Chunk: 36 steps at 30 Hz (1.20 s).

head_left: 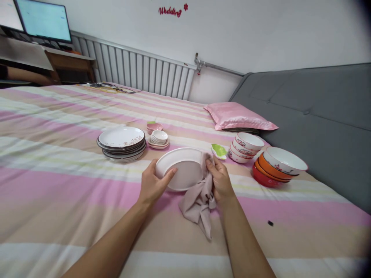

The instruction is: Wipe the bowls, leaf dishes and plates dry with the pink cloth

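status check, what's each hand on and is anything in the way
Left hand gripping white plate. Right hand holding cloth against its right rim. Plate stack and bowl stacks stand apart from it.

- plate stack (121, 138) on the bed (72, 224), left of the dish (185, 175)
- saucers (159, 135) between them, bit further back
- bowl stacks (279, 166) over right
- pillow (239, 116) behind those, by the headboard (313, 104)

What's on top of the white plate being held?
Grayish-pink cloth, held in the right hand, covers the right edge of the white plate; left hand has its thumb over the left side. Surface beneath both: covered, can't be seen.
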Tool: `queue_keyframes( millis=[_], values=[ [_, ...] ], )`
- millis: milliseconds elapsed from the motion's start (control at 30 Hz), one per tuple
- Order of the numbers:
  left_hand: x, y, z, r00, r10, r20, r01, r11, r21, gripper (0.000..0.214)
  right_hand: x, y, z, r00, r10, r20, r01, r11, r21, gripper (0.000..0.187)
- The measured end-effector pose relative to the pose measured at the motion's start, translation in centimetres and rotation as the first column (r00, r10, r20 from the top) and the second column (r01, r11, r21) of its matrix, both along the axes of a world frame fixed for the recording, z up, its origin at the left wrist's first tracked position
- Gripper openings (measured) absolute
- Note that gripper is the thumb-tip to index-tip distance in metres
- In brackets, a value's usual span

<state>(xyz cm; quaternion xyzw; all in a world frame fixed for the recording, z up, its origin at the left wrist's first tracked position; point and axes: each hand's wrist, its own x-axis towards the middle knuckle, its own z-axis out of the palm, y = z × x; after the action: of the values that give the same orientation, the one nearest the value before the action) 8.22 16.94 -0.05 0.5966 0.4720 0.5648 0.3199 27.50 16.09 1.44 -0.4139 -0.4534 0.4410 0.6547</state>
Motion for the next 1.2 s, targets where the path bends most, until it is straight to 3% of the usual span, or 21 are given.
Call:
queue_keyframes(
  millis=[133,233,333,400,467,567,633,700,833,1100,1200],
  values=[
    [0.3,0.0,-0.6,0.985,-0.171,-0.032,0.167,0.982,-0.086,0.048,1.0,-1.0,1.5,0.958,-0.138,0.252,0.097,0.981,0.17,0.016],
    [0.3,0.1,-1.3,0.958,-0.253,-0.132,0.224,0.953,-0.201,0.053,1.0,-1.8,2.6,0.83,-0.236,0.506,0.107,0.957,0.269,0.015],
    [0.2,0.1,-1.4,0.952,-0.23,-0.2,0.172,0.948,-0.268,0.058,0.2,-2.3,3.2,0.69,-0.322,0.648,0.115,0.933,0.341,0.013],
    [0.2,0.1,-1.0,0.962,-0.133,-0.237,0.094,0.981,-0.171,0.061,-0.4,-2.4,3.2,0.639,-0.363,0.678,0.115,0.917,0.382,0.013],
    [0.3,-0.2,-0.4,0.968,-0.018,-0.249,0.03,0.998,0.048,0.062,-0.9,-2.3,3.1,0.615,-0.374,0.694,0.097,0.909,0.404,0.014],
    [0.6,-0.7,0.3,0.965,0.089,-0.245,0.013,0.922,0.388,0.054,-1.4,-2.3,2.9,0.58,-0.38,0.72,0.07,0.905,0.421,0.015],
    [0.7,-1.0,0.4,0.953,0.125,-0.274,0.029,0.867,0.497,0.049,-1.5,-2.2,2.7,0.543,-0.399,0.739,0.069,0.898,0.435,0.016],
    [0.8,-1.1,0.4,0.947,0.139,-0.29,0.036,0.85,0.525,0.044,-1.7,-2.2,2.6,0.515,-0.424,0.745,0.075,0.888,0.454,0.017],
    [0.7,-0.9,0.3,0.95,0.132,-0.283,0.034,0.857,0.514,0.039,-1.6,-1.9,2.2,0.541,-0.436,0.72,0.094,0.881,0.463,0.018],
    [0.5,-0.6,0.2,0.95,0.143,-0.279,0.011,0.873,0.487,0.037,-0.9,-1.0,1.3,0.742,-0.33,0.584,0.115,0.921,0.373,0.017],
    [0.4,-0.3,0.0,0.948,0.16,-0.274,-0.003,0.868,0.496,0.038,-0.6,-0.6,1.0,0.756,-0.314,0.574,0.13,0.932,0.339,0.018]
  ],
)
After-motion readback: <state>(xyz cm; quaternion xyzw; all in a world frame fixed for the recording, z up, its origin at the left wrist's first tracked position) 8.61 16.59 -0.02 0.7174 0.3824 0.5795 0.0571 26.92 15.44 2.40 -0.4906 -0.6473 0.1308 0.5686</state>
